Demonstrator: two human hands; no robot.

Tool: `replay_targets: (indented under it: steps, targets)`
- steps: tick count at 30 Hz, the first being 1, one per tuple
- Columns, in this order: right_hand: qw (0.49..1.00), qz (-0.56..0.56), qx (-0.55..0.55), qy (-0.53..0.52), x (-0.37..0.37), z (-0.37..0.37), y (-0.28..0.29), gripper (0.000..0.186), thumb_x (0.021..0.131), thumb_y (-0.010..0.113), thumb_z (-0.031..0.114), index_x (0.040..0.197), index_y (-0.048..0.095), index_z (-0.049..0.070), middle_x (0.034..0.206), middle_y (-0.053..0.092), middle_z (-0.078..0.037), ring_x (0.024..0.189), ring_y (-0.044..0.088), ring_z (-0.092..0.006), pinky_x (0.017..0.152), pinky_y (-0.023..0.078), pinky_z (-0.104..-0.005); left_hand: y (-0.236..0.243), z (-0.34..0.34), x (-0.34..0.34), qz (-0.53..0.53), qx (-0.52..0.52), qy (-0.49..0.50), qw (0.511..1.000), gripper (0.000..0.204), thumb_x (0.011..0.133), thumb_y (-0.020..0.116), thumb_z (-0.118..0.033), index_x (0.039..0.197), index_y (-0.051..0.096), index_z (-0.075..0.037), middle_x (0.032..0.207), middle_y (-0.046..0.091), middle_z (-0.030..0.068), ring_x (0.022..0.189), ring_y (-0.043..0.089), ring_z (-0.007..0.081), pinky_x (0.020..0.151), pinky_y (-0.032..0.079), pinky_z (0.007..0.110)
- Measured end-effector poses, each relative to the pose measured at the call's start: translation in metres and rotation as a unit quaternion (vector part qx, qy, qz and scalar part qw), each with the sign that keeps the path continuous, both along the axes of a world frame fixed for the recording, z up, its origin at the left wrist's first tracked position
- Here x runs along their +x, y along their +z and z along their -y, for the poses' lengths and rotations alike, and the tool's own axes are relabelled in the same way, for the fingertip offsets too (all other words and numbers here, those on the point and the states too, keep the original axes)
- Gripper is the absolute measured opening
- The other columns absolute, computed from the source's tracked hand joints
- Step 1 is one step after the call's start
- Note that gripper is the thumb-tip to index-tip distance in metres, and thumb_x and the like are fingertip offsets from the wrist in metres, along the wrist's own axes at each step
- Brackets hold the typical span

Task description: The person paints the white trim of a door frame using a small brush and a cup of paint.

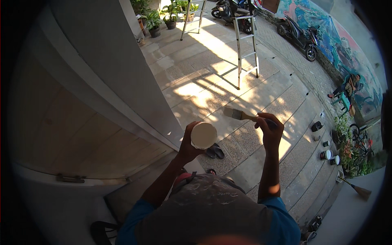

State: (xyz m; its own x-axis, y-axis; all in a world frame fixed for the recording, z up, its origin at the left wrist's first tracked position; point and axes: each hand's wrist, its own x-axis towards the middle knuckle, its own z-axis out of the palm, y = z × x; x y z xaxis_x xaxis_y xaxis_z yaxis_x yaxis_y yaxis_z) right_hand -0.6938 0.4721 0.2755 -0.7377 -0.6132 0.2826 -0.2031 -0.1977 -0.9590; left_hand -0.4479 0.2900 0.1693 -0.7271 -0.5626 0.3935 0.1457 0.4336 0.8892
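My left hand (188,143) is wrapped round a small round tub (203,136) of cream-coloured paint, held at chest height near the pale wall edge. Its surface faces up, so the depth of the paint cannot be told. To the right, my right hand (272,127) pinches the handle of a flat paintbrush (241,115). The brush lies nearly level, its pale bristles pointing left, above and right of the tub and apart from it.
A metal stepladder (246,51) stands ahead on sunlit paving. Dark slippers (214,151) lie below the tub. At right are paint buckets (326,154), a broom (361,191) and a seated person (348,85). A grey wall (110,61) rises at left; a motorbike (299,37) is parked far right.
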Motion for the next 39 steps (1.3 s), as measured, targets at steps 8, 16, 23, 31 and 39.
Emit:
replay_targets:
  steps: [8, 16, 23, 31, 39]
  targets:
    - [0.981, -0.142, -0.075, 0.105, -0.006, -0.003, 0.090, 0.027, 0.079, 0.084, 0.000, 0.103, 0.073, -0.004, 0.086, 0.073, -0.012, 0.075, 0.071, -0.0169, 0.068, 0.054, -0.0252, 0.017, 0.013, -0.038, -0.019, -0.074, 0.028, 0.997, 0.112, 0.062, 0.093, 0.001, 0.153, 0.028, -0.008, 0.151, 0.038, 0.0150, 0.140, 0.044, 0.0305, 0.116, 0.040, 0.043]
    - [0.881, -0.396, 0.058, 0.254, 0.014, 0.032, 0.118, 0.023, 0.078, 0.085, 0.006, 0.099, 0.075, 0.004, 0.090, 0.070, -0.007, 0.078, 0.071, -0.0196, 0.065, 0.057, -0.0327, 0.029, 0.007, -0.055, -0.051, -0.100, 0.022, 0.993, 0.114, 0.056, 0.098, -0.009, 0.150, 0.034, -0.011, 0.147, 0.040, 0.0150, 0.140, 0.041, 0.0352, 0.116, 0.040, 0.046]
    - [0.806, -0.497, 0.083, 0.311, 0.026, 0.059, 0.111, 0.022, 0.079, 0.083, 0.008, 0.097, 0.073, 0.004, 0.089, 0.069, -0.008, 0.082, 0.069, -0.0233, 0.069, 0.057, -0.0374, 0.035, 0.008, -0.055, -0.056, -0.098, 0.009, 0.994, 0.109, 0.067, 0.094, -0.007, 0.154, 0.029, -0.011, 0.148, 0.036, 0.0145, 0.138, 0.044, 0.0302, 0.115, 0.041, 0.044]
    - [0.765, -0.550, 0.130, 0.308, 0.036, 0.066, 0.105, 0.021, 0.079, 0.083, 0.016, 0.092, 0.071, 0.005, 0.089, 0.066, -0.010, 0.088, 0.068, -0.0259, 0.076, 0.057, -0.0394, 0.040, 0.003, -0.048, -0.045, -0.100, 0.020, 0.994, 0.110, 0.067, 0.095, -0.009, 0.154, 0.027, -0.010, 0.148, 0.038, 0.0145, 0.138, 0.044, 0.0303, 0.115, 0.041, 0.043]
    - [0.749, -0.580, 0.111, 0.299, 0.040, 0.063, 0.101, 0.017, 0.079, 0.083, 0.017, 0.088, 0.072, 0.008, 0.085, 0.065, -0.007, 0.085, 0.065, -0.0240, 0.074, 0.056, -0.0383, 0.042, -0.005, -0.043, -0.044, -0.093, 0.022, 0.994, 0.109, 0.066, 0.095, -0.009, 0.153, 0.028, -0.009, 0.148, 0.038, 0.0146, 0.137, 0.044, 0.0301, 0.115, 0.041, 0.043]
